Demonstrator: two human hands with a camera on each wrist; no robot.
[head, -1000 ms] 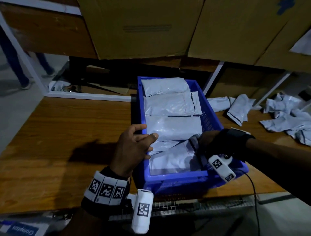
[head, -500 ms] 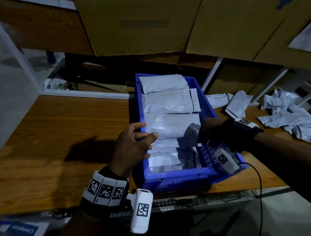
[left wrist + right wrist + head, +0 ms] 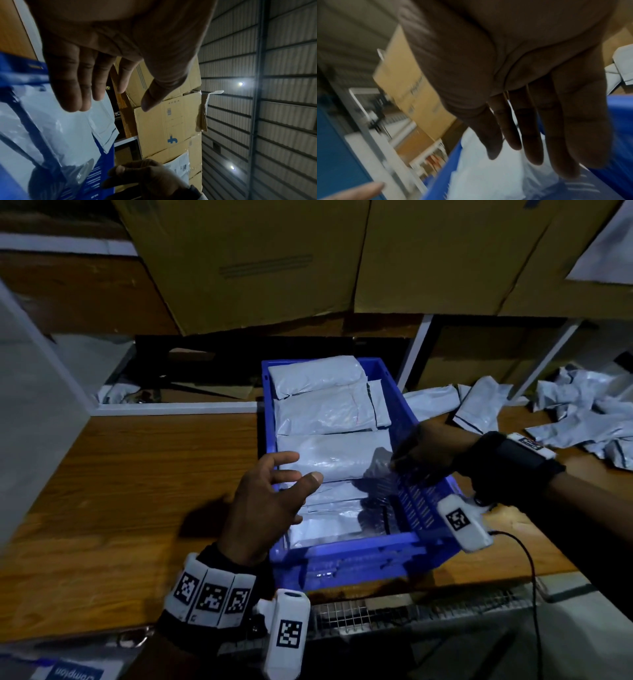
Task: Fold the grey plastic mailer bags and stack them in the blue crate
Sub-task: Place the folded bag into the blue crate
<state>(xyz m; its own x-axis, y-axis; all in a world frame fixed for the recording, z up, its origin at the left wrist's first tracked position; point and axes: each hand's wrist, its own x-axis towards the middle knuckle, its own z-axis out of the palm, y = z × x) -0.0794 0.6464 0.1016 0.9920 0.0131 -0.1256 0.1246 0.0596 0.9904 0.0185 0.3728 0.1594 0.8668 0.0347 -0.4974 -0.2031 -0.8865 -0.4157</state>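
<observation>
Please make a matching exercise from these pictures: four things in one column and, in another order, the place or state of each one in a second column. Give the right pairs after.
Things
1. left hand
2. folded bags
3. loose bags
4. cardboard boxes

Places or states
A. crumpled on the table, right of the crate
B. behind the table
C. open, over the near left corner of the crate
D. lying in a row in the crate

Pairs: 1-C, 2-D, 3-A, 4-B

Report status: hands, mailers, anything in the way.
Left hand open, hovering at the blue crate near-left rim. Right hand open, empty, over right rim. Folded mailers rowed inside; unfolded mailers wait right. Nothing blocking.
</observation>
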